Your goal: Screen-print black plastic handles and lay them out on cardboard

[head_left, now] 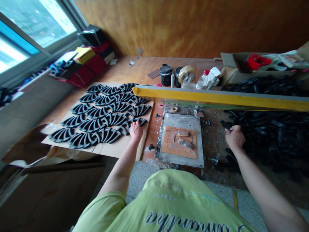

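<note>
My left hand (136, 130) is at the right edge of a cardboard sheet (101, 150), its fingers closed on a black curved piece (143, 121). Rows of similar black curved pieces (85, 122) fan out across that sheet. On the right, my right hand (235, 138) pinches a black piece (226, 125) whose end sticks out past the fingertips. It is beside a large dark heap of black parts (272, 135). Between the hands lies a metal plate fixture (181, 120) carrying a brown board (169, 146) with small worn blocks (185, 143) on it.
A yellow-and-grey bar (217, 98) crosses above the bench from the middle to the right. Behind it stand black paint-stained tubs (166, 75), a tape roll (187, 74) and a red-capped bottle (202, 80). An open carton (241, 72) sits back right; red boxes (80, 74) are by the window.
</note>
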Action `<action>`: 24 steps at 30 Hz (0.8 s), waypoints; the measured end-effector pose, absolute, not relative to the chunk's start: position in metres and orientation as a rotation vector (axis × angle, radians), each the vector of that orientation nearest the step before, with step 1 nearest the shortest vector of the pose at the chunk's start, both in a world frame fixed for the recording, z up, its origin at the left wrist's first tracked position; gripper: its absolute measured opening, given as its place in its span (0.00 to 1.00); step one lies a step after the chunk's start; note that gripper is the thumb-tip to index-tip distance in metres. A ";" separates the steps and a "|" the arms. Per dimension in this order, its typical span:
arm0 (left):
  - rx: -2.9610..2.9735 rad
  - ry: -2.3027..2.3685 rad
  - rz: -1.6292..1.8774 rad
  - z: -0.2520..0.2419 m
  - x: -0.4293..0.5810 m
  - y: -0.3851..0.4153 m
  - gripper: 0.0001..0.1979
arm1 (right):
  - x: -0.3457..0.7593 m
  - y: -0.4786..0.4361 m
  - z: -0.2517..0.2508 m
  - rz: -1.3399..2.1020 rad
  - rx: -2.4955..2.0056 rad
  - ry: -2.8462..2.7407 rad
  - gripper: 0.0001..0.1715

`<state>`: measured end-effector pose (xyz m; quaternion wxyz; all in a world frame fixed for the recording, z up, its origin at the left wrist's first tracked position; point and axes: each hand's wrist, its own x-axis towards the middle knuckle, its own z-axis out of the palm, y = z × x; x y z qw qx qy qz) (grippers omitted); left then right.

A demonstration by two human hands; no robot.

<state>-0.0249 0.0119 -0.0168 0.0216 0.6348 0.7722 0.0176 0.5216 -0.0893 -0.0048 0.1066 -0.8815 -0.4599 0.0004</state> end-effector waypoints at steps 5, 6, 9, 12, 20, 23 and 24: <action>1.918 2.283 0.504 -0.004 0.001 0.001 0.19 | 0.455 -0.101 0.025 0.146 -2.173 -1.736 0.24; 1.891 2.222 0.594 0.003 0.010 0.000 0.18 | 0.435 -0.104 0.028 0.199 -2.060 -1.850 0.23; 1.782 1.972 0.853 0.032 0.040 0.001 0.15 | 0.376 -0.113 0.033 0.338 -1.757 -2.185 0.23; 1.591 1.635 1.153 0.075 0.067 0.003 0.17 | 0.340 -0.117 0.036 0.344 -1.684 -2.435 0.29; 1.392 1.063 1.578 0.196 0.100 -0.003 0.25 | 0.318 -0.110 0.041 0.128 -1.546 -2.513 0.24; 1.363 1.042 1.535 0.205 0.098 -0.014 0.29 | 0.307 -0.111 0.029 0.230 -1.396 -2.546 0.30; 1.347 1.046 1.514 0.203 0.095 -0.020 0.30 | 0.307 -0.111 0.025 0.279 -1.339 -2.556 0.28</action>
